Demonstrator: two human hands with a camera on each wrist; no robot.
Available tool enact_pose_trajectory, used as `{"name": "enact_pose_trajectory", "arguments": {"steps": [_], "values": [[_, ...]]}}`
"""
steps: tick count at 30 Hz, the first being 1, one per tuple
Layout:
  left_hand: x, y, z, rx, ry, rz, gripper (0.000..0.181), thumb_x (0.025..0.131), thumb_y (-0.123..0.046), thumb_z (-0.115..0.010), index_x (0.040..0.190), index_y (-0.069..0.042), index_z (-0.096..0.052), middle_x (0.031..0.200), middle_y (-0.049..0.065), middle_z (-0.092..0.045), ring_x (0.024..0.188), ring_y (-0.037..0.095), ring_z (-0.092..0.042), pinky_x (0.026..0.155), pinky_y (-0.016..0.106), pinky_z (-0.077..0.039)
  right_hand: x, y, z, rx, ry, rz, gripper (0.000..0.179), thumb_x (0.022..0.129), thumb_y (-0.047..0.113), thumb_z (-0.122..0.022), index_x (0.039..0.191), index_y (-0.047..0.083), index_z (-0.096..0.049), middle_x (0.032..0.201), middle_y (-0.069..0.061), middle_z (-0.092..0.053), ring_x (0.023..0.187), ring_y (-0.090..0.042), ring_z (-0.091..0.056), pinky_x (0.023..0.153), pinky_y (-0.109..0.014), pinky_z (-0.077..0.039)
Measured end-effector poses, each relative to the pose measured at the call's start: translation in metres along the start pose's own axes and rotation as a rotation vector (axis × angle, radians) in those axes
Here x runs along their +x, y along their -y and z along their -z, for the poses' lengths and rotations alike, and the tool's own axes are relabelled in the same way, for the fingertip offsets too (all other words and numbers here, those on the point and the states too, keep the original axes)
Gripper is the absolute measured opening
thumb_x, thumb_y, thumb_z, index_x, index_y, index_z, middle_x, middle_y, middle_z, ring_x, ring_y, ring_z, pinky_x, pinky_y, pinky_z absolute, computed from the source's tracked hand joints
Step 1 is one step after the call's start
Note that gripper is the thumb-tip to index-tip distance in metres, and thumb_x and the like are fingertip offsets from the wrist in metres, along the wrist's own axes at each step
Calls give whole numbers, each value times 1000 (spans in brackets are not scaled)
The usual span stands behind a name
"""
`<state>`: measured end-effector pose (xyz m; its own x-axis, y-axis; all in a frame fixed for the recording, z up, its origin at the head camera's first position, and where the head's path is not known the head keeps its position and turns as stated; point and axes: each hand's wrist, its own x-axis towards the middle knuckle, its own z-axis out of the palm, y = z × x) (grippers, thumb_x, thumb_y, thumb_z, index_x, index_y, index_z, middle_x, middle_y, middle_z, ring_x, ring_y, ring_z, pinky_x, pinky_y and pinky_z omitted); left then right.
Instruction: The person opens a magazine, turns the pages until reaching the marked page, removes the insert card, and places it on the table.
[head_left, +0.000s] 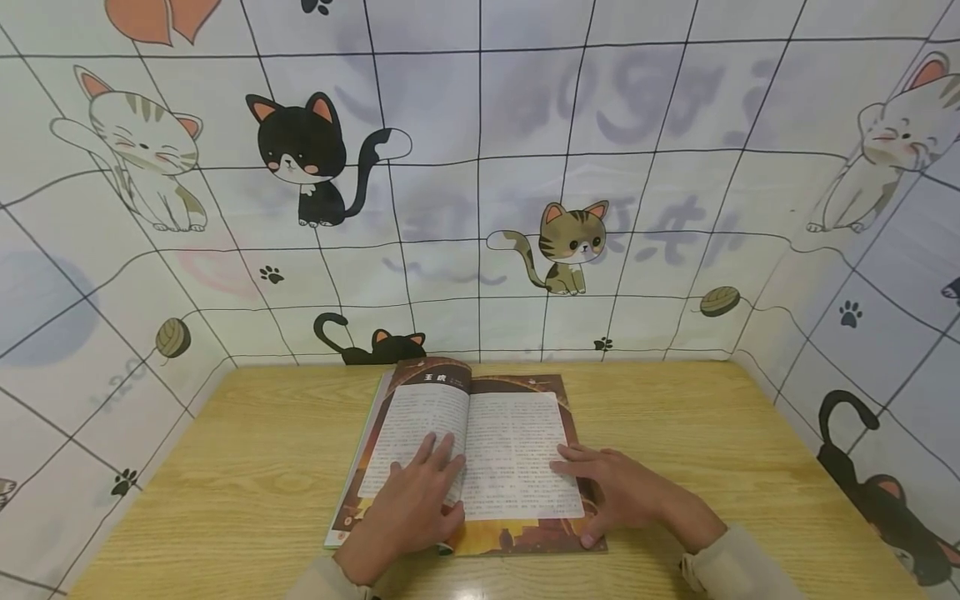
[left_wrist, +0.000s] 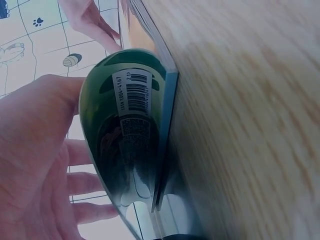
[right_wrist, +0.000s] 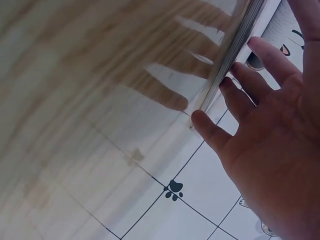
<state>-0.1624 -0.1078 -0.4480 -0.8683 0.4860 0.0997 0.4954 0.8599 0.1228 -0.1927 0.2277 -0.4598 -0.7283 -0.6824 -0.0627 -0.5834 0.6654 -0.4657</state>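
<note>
An open magazine [head_left: 517,454] with printed text and brown borders lies on the table. My left hand [head_left: 416,504] rests across the lower part of its left page, fingers extended toward the spine. In the left wrist view the green back cover [left_wrist: 107,75], with a barcode label [left_wrist: 136,95], bows up off the table beside that hand. At the right page's outer edge is my right hand [head_left: 626,487], fingertips on the page and thumb by the bottom corner. The right wrist view shows its fingers [right_wrist: 245,100] spread along the edge of the stacked pages.
The magazine sits on a glossy wood-grain table [head_left: 262,467] that reflects the hand. White sheeting [head_left: 442,200] with grid lines and cartoon cats stands behind the table and along both sides.
</note>
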Motion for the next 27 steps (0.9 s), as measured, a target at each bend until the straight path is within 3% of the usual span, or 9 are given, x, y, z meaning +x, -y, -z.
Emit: {"name": "enact_pose_trajectory", "arguments": {"steps": [20, 27], "values": [[1, -1, -3, 11, -2, 16, 58, 87, -45, -64, 134, -11, -61, 151, 14, -44, 138, 39, -41, 81, 70, -47, 0, 1, -3, -14, -63, 63, 95, 67, 61, -75, 141, 6, -55, 150, -21, -44, 136, -43, -43, 100, -66, -38], [4, -5, -3, 33, 23, 12, 79, 83, -69, -60, 134, -9, -61, 150, 16, -45, 137, 42, -42, 86, 68, -47, 2, 3, 2, 11, -33, 26, 92, 68, 62, -74, 140, 7, -58, 150, -18, -46, 138, -38, -43, 102, -64, -38]]}}
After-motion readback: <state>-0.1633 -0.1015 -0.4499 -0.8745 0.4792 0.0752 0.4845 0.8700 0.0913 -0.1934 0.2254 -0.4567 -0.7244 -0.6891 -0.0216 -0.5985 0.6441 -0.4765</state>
